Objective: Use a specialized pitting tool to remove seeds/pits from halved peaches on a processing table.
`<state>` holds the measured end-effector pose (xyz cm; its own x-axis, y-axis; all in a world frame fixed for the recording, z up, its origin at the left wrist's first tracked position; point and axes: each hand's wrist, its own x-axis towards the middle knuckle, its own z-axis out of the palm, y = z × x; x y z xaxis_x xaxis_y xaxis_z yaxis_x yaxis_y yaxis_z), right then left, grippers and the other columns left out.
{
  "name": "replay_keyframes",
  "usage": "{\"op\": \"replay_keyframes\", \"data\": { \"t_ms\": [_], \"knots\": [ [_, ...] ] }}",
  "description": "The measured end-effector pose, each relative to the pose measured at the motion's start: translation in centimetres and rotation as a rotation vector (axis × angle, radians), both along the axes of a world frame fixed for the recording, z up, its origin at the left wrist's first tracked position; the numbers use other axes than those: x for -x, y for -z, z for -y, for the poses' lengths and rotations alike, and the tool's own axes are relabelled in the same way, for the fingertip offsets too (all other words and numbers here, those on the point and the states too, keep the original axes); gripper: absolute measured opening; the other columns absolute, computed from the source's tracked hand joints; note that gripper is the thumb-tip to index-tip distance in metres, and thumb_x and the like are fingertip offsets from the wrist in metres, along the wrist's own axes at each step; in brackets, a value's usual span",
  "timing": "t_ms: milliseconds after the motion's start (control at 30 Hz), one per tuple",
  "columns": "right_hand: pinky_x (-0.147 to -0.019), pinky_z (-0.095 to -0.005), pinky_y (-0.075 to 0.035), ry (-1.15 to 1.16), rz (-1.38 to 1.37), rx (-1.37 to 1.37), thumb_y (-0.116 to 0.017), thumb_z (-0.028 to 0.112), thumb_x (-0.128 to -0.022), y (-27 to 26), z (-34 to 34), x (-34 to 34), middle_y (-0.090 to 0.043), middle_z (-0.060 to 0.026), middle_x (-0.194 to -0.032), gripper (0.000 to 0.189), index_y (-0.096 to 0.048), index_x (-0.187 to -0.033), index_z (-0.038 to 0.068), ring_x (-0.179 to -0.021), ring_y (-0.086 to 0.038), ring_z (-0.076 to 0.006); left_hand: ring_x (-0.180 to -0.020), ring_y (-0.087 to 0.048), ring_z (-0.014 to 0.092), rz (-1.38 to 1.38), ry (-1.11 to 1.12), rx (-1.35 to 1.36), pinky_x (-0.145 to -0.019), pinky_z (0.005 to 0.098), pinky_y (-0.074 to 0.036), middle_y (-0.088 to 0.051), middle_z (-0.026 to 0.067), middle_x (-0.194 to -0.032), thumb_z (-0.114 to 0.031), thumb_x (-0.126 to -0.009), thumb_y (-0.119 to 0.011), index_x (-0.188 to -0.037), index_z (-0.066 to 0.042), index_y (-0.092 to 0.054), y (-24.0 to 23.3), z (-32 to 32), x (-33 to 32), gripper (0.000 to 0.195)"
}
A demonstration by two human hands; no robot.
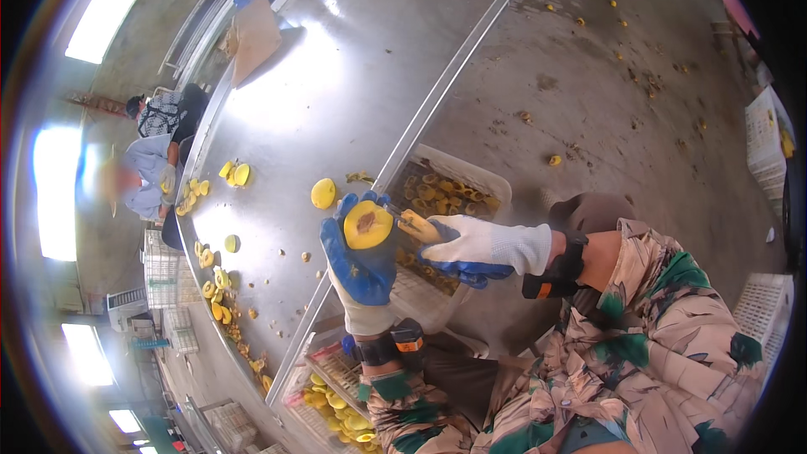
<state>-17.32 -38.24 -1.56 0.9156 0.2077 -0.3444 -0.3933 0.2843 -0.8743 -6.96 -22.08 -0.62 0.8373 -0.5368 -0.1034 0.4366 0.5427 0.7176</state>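
Observation:
My left hand (362, 268), in a white knit glove with a blue coated palm, holds a yellow fruit half (367, 225), likely peach. Its cut face is up and shows a brownish hollow in the middle. In a matching glove, my right hand (470, 249) grips the wooden handle (418, 227) of a small tool, whose thin metal end reaches the fruit's right edge; its exact shape is hard to see. A yellow fruit (323, 193) rests on the metal table just beyond my left hand. Below my hands is a plastic crate (498, 183) holding brown and yellow scraps.
The metal table (353, 107) has a raised rim (454, 69). Fruit halves (217, 287) and scraps lie along its far edge. Another crate (340, 372) near my left forearm holds yellow halves. Across the table, a co-worker (148, 170) handles fruit; more people sit beyond. Scraps litter the floor.

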Motion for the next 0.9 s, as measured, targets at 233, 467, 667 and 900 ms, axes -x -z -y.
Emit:
{"op": "replay_keyframes", "data": {
  "t_ms": [233,467,667,900],
  "knots": [
    [-0.057,-0.0247,-0.045,0.016,-0.08,-0.106,-0.057,0.019,-0.087,-0.6,-0.3,0.2,-0.058,-0.002,-0.081,0.03,-0.054,-0.11,0.0,-0.067,-0.053,-0.0095,-0.108,-0.053,0.023,0.595,-0.185,-0.422,-0.096,0.0357,-0.042,-0.054,0.0134,-0.118,-0.031,-0.099,-0.037,-0.122,0.0,-0.046,0.6,1.7,2.6,0.039],
    [-0.063,-0.0255,-0.046,-0.006,-0.051,-0.278,-0.055,0.014,-0.089,0.1,-1.0,0.0,-0.061,-0.0047,-0.086,0.026,-0.055,-0.111,0.001,-0.073,-0.056,-0.0112,-0.102,-0.056,0.022,0.802,-0.366,-0.557,-0.086,0.0325,-0.048,-0.053,0.0124,-0.114,-0.01,-0.093,-0.048,-0.121,0.002,-0.049,0.6,2.4,3.3,0.03],
    [-0.069,-0.028,-0.047,0.008,0.053,-0.212,-0.057,0.018,-0.087,2.2,-1.7,-0.5,-0.062,-0.0081,-0.09,0.031,-0.054,-0.112,0.0,-0.079,-0.058,-0.0157,-0.096,-0.056,0.021,0.68,-0.409,-0.455,-0.081,0.0326,-0.049,-0.053,0.0106,-0.11,-0.013,-0.093,-0.046,-0.115,0.001,-0.052,1.6,3.7,3.6,0.026],
    [-0.052,-0.0251,-0.046,-0.031,0.099,0.334,-0.055,0.022,-0.089,-0.2,-1.3,0.5,-0.059,-0.0089,-0.081,0.034,-0.046,-0.116,0.003,-0.064,-0.056,-0.0113,-0.078,-0.058,0.018,0.276,-0.143,-0.366,-0.071,0.0292,-0.049,-0.058,0.0097,-0.094,-0.038,-0.1,-0.033,-0.11,0.0,-0.05,-0.5,3.8,3.5,0.043]
  ]
}}
